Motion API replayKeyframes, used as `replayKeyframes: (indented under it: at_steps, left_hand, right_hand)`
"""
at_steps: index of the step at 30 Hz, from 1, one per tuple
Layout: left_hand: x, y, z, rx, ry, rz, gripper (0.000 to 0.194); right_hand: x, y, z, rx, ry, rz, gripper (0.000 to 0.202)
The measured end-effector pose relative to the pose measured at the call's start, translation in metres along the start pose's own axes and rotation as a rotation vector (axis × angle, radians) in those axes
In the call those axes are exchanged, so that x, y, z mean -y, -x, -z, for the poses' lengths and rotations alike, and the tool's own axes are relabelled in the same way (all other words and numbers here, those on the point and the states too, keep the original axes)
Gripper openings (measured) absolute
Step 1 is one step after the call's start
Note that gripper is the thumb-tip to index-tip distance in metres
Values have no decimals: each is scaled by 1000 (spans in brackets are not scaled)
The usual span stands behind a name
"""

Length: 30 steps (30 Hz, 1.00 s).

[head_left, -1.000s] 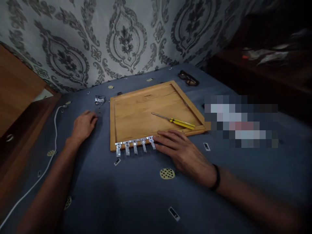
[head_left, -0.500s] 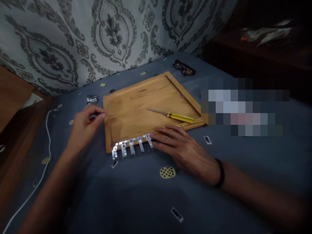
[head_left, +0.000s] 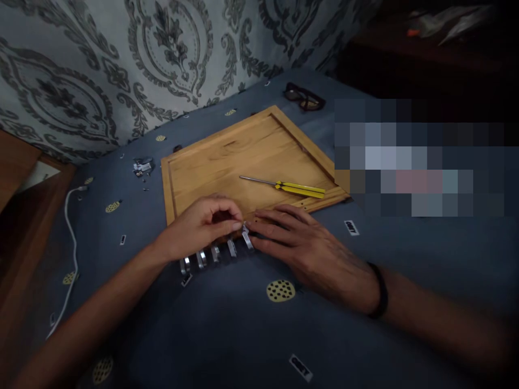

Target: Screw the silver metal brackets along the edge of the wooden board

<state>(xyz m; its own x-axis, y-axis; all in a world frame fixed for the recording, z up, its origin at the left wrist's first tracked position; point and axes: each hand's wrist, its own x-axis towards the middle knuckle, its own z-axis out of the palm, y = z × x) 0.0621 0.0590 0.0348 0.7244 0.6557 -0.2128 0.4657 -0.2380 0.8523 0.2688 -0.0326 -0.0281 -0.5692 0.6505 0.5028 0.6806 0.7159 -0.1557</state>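
Observation:
A wooden board (head_left: 227, 156) with a raised rim lies on the blue patterned sheet. Along its near edge sits a row of several shiny metal hooks (head_left: 215, 254), their upper parts covered by my left hand. My left hand (head_left: 203, 224) is closed in a pinch over the rightmost metal hook (head_left: 247, 240); what is between thumb and finger is too small to make out. My right hand (head_left: 300, 243) lies on the board's near edge, fingers stretched out, fingertips touching that rightmost hook. On the board rests a screwdriver (head_left: 300, 189) with a yellow handle, its shaft pointing left.
Left of the board lie a small pile of metal parts (head_left: 142, 166) and a few tiny loose pieces. Dark glasses (head_left: 304, 97) are behind the board. A white cable (head_left: 73, 232) runs along the left edge. A patterned curtain (head_left: 170, 48) hangs behind. A blurred area covers the right.
My left hand has moved right from the board's left edge to the rightmost hook, fingers pinched. My right hand stays at that hook. The view has shifted slightly.

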Motion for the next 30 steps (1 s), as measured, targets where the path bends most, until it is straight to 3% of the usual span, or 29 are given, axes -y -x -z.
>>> replayKeyframes:
  at_steps: [6,14,22,30]
  left_hand:
    - [0,-9,1,30,-142,-97,10]
    - [6,-12,0,78,-19,1,12]
    - [5,-15,3,90,-25,-3,10]
    - [7,-10,1,14,31,59,11]
  right_hand:
    - [0,0,0,11,-3,-17,36]
    - [0,2,-2,-3,-10,-20,31]
    - [0,1,0,-5,-16,-18,30]
    - [0,2,-2,43,-4,-34,39]
